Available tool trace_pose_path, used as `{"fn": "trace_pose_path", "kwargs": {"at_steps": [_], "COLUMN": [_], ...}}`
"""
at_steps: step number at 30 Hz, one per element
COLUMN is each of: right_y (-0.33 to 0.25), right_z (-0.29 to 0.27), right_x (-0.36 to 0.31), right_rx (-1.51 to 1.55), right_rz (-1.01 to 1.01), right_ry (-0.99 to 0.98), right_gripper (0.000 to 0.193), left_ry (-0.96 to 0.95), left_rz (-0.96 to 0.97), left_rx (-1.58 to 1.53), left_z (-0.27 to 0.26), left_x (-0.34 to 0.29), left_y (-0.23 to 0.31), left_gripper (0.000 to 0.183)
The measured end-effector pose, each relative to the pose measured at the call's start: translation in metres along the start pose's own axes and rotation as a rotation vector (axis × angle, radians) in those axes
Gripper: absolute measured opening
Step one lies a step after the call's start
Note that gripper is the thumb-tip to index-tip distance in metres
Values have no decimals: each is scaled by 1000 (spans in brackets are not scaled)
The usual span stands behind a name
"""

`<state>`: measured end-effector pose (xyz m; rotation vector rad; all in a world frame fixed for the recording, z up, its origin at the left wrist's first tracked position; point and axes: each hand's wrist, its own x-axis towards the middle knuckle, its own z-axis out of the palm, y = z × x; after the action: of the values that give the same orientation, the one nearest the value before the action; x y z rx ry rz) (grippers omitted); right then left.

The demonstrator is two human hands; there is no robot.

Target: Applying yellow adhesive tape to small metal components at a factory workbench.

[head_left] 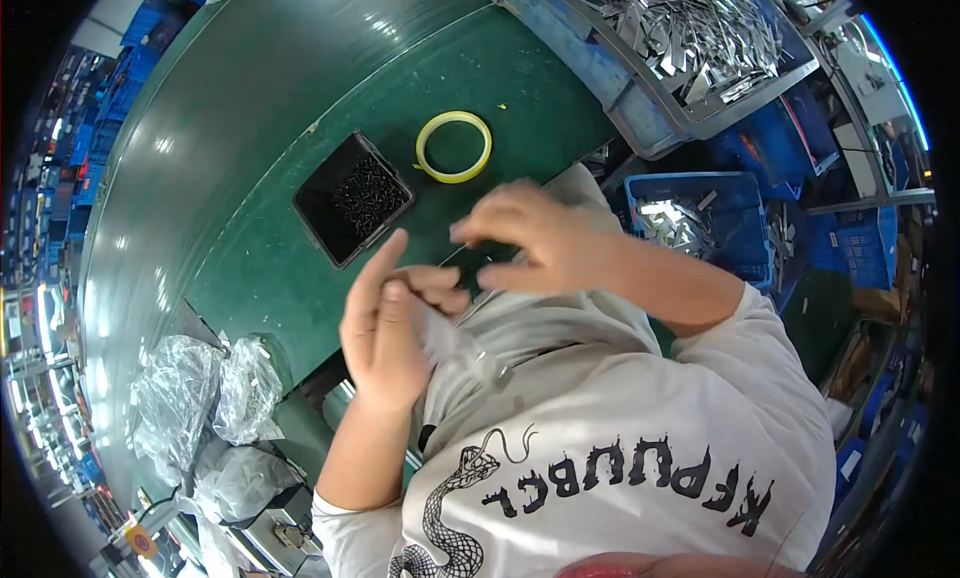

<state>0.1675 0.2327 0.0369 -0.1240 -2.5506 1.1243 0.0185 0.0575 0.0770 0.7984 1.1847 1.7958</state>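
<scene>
My left hand (385, 333) is held up in front of my waist. Its thumb and one finger point upward, and the other fingers are curled. A pale, shiny strip-like piece (465, 351) runs from its palm toward my shirt, blurred by motion; it looks like metal. To its right my right hand (535, 236) is smeared by movement, with a gap between thumb and fingers and nothing visible in them. Just beyond both hands stands a black square bin (318, 206) with many small dark screws (368, 194). A roll of yellow tape (480, 165) lies right of the bin.
The green tabletop (260, 248) has a curved grey metal band (190, 128) along its far left. At upper right, a large grey bin (640, 108) is heaped with metal strips (690, 38). A blue crate (735, 183) holds more metal pieces. Clear plastic bags (180, 398) lie at left.
</scene>
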Motion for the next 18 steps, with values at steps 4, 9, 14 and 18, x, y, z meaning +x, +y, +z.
{"fn": "trace_pose_path", "kwargs": {"at_steps": [4,9,14,18], "right_y": [-5,21,60,39], "right_z": [33,10,-64,-108], "right_x": [-15,-54,-171,-216], "right_rx": [721,219,-353,-597], "right_rz": [130,90,439,669], "right_ry": [-270,-241,-236,-88], "right_gripper": [33,23,29,25], "left_ry": [-311,-433,-209,-136], "left_rz": [273,357,1,-146], "left_rx": [466,633,578,679], "left_z": [9,16,-38,-71], "left_x": [9,12,-23,-35], "left_y": [-30,-42,-47,-56], "left_gripper": [42,72,63,28]}}
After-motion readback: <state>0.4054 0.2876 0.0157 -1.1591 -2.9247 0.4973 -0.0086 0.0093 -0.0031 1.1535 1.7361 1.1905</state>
